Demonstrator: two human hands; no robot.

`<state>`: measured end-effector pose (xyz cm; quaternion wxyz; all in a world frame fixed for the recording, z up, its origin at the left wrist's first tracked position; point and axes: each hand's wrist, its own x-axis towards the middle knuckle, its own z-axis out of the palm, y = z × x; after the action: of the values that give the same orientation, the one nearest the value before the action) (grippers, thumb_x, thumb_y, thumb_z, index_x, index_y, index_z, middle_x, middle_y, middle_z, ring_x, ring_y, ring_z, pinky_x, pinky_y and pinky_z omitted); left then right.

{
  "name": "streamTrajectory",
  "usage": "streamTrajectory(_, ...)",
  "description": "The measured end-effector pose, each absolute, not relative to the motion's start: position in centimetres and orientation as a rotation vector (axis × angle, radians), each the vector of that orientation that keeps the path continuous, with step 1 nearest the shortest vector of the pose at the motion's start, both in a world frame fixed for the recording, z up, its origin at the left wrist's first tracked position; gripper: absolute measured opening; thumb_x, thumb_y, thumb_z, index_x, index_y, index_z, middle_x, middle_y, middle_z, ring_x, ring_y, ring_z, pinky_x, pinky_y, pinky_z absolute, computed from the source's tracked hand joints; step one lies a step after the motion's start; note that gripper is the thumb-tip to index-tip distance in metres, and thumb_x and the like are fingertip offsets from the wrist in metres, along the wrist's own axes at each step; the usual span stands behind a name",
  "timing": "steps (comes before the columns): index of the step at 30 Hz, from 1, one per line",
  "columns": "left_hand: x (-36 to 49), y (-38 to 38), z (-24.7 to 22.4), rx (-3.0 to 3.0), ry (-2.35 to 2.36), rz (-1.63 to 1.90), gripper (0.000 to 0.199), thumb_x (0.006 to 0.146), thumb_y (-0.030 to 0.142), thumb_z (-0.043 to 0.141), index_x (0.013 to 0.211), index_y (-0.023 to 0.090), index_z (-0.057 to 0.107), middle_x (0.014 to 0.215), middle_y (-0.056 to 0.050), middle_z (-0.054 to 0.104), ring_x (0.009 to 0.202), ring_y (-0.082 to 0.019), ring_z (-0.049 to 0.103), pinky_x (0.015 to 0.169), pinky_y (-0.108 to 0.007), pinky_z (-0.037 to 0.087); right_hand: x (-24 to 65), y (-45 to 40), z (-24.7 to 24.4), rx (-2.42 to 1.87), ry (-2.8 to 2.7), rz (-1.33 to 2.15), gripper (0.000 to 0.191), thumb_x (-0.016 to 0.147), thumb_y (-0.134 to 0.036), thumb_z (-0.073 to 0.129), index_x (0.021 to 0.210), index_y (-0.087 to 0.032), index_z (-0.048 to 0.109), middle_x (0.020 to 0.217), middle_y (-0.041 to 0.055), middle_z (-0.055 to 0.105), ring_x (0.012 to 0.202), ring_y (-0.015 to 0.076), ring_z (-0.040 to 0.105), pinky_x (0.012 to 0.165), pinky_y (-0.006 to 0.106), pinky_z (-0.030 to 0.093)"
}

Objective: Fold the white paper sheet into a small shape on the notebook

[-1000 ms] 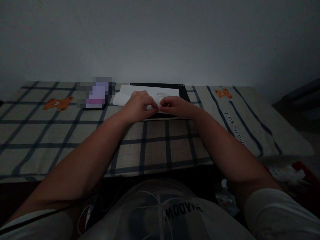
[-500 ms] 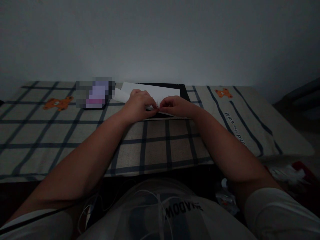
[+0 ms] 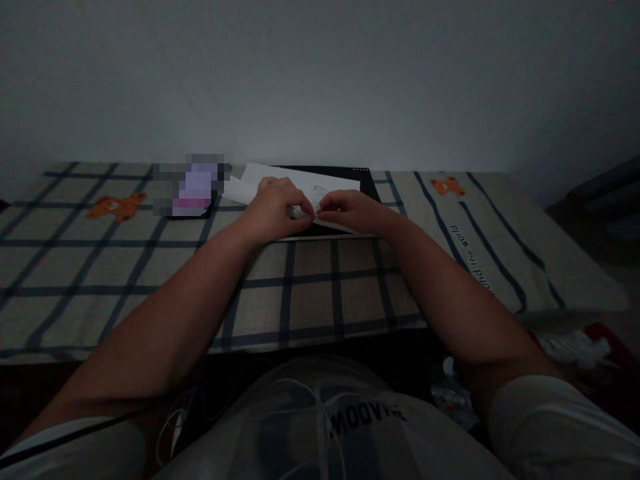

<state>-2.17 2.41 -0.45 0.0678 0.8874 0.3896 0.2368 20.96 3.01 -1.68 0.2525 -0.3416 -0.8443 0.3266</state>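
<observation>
The left hand (image 3: pixel 280 208) and right hand (image 3: pixel 351 209) pinch white paper (image 3: pixel 335 183) narrowly, its bulk spread beyond the grip.

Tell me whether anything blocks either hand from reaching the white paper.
Nothing visible does. The left hand and right hand are over the white paper, fingertips close together near its near side. The flat black board lies beneath the paper, not between.

Arms (image 3: pixel 175 307) fwd, angled in; L hand (image 3: pixel 279 205) & R hand (image 3: pixel 353 208) pinched, fingertips (image 3: pixel 307 205) almost meeting.
</observation>
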Motion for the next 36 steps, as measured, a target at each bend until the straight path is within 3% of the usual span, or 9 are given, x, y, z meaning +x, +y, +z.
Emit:
streamTrajectory(23,-1.85,2.24,-0.68,2.702,1.174,0.666,0.014,0.082,0.037,0.073,0.084,0.026,0.080,0.084,-0.004,0.068,0.095,-0.025,0.058,0.102,-0.050,0.034,21.18,2.55,-0.92,-1.059,-2.267,1.014,0.029,0.087,-0.045,0.070,0.093,-0.017,0.077,0.088,0.0058,0.075,0.082,0.0191,0.063,0.077,0.033,0.046)
streamTrajectory(36,-1.88,2.15,-0.65,2.676,1.140,0.655,0.012,0.083,0.034,0.070,0.084,0.025,0.079,0.085,-0.003,0.071,0.094,-0.023,0.059,0.102,-0.048,0.034,21.12,3.00,-1.52,-0.906,-2.370,0.922,0.029,0.093,-0.046,0.061,0.094,-0.018,0.069,0.092,0.0055,0.071,0.085,0.0192,0.060,0.077,0.032,0.045)
